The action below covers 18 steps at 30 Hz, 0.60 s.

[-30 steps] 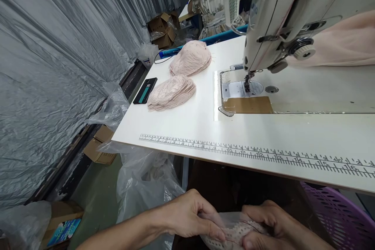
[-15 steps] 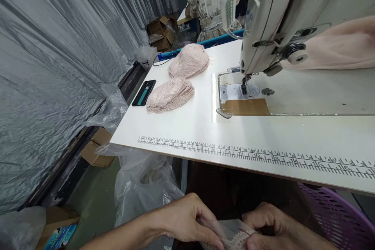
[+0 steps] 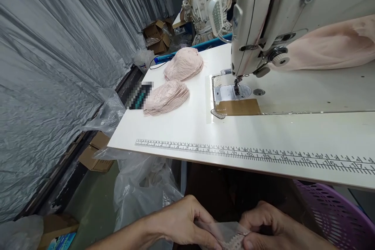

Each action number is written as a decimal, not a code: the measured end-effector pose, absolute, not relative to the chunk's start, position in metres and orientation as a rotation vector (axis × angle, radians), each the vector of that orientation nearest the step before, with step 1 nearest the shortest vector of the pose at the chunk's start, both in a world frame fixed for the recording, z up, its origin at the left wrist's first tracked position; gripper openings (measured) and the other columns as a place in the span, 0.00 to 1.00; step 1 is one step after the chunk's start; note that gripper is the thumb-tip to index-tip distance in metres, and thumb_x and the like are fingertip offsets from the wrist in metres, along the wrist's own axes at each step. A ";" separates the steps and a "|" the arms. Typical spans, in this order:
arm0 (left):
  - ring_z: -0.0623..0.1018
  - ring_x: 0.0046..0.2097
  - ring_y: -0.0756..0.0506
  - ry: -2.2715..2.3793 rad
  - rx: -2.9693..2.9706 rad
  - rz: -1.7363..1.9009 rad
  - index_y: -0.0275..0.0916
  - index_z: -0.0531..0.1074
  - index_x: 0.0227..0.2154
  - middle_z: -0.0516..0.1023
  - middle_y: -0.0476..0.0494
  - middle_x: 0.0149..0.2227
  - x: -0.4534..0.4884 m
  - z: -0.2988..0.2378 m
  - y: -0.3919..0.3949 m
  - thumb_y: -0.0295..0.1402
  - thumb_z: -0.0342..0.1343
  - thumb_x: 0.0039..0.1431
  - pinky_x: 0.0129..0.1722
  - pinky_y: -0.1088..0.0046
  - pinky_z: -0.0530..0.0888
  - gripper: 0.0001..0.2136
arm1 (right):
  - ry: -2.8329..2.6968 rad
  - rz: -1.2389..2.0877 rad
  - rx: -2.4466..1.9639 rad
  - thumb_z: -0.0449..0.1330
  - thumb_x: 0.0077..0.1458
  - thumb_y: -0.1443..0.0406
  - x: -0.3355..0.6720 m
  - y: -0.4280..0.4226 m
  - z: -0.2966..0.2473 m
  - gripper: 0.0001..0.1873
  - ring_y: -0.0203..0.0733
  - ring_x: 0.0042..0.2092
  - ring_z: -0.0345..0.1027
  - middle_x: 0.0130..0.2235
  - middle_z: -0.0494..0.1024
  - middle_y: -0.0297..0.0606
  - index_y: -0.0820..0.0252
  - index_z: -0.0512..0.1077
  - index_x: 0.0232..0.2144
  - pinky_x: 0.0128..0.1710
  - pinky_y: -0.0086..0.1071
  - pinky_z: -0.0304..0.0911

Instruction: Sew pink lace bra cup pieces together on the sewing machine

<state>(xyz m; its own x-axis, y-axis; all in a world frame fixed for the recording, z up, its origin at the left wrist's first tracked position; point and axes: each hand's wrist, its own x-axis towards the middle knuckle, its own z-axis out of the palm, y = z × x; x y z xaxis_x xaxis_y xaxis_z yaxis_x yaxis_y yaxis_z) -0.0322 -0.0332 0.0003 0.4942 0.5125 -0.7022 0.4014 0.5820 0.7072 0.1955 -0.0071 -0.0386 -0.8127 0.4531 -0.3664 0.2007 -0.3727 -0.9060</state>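
There are two lace stacks (image 3: pixel 184 63) (image 3: pixel 168 98), one held piece (image 3: pixel 227 231), one sewing machine (image 3: pixel 249 27), one basket (image 3: pixel 336 213).

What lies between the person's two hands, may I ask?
The head view shows sheer lacy fabric between the left hand and the right hand, held by both.

I've got an open lane on the white tabletop (image 3: pixel 193 127), centre of frame, between the lace stack (image 3: pixel 169 98) and the sewing machine (image 3: pixel 252 23). Its head walls off upper right; presser foot (image 3: pixel 236 87) sits low over the needle plate (image 3: pixel 224 93), tight there. From left hand (image 3: pixel 190 222) and right hand (image 3: pixel 269 224), bottom centre, I'd clear the table's front edge (image 3: pixel 205 164). Purple basket (image 3: pixel 344 213) crowds lower right, plastic bag (image 3: pixel 143 191) lower left.
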 end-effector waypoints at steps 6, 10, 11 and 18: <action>0.74 0.27 0.52 1.115 1.024 0.085 0.38 0.81 0.33 0.80 0.48 0.26 -0.029 0.003 -0.031 0.44 0.68 0.41 0.30 0.81 0.69 0.17 | -1.659 2.298 -0.849 0.68 0.43 0.52 0.192 -0.009 -0.035 0.17 0.31 0.25 0.55 0.20 0.65 0.28 0.62 0.77 0.23 0.25 0.25 0.49; 0.75 0.28 0.53 1.096 1.019 0.102 0.38 0.81 0.33 0.80 0.47 0.27 -0.028 0.007 -0.030 0.42 0.67 0.45 0.30 0.82 0.69 0.14 | -1.672 2.235 -0.895 0.65 0.46 0.54 0.191 -0.010 -0.038 0.17 0.32 0.25 0.57 0.20 0.68 0.31 0.63 0.77 0.21 0.26 0.26 0.50; 0.75 0.28 0.53 1.091 1.021 0.110 0.38 0.81 0.33 0.80 0.47 0.28 -0.028 0.008 -0.030 0.41 0.66 0.45 0.30 0.82 0.69 0.14 | -1.672 2.230 -0.903 0.65 0.47 0.54 0.191 -0.010 -0.038 0.16 0.32 0.25 0.57 0.20 0.68 0.31 0.63 0.77 0.21 0.26 0.26 0.50; 0.75 0.28 0.53 1.062 1.042 0.125 0.38 0.81 0.33 0.81 0.46 0.29 -0.028 0.005 -0.029 0.41 0.68 0.44 0.31 0.83 0.69 0.15 | -1.639 2.288 -0.875 0.66 0.45 0.53 0.189 -0.009 -0.041 0.18 0.31 0.24 0.54 0.19 0.65 0.29 0.63 0.75 0.21 0.24 0.26 0.48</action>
